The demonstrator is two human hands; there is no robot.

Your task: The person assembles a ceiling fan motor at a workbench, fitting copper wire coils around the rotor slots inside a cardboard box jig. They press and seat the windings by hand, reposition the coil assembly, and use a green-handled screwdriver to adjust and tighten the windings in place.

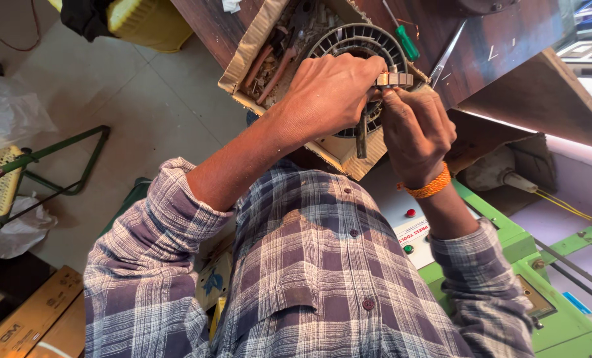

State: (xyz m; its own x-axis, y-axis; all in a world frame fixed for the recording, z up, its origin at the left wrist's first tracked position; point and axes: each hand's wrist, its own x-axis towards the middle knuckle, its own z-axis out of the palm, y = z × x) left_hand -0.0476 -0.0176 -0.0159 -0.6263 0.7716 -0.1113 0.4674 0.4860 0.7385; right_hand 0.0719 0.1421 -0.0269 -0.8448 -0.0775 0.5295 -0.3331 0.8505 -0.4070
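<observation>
Two hands: left (329, 93) and right (415, 126) together pinch a metal piece (394, 79).
Edge: box (256, 50) rim close below.
Room: floor (143, 113) open leftward.

Pale tiled floor (143, 106), dark wooden bench (494, 40), green metal stand (64, 166), perhaps daylight upper right.

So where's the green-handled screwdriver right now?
The green-handled screwdriver lies on the dark wooden bench, top centre of the head view, just beyond the right hand.
</observation>
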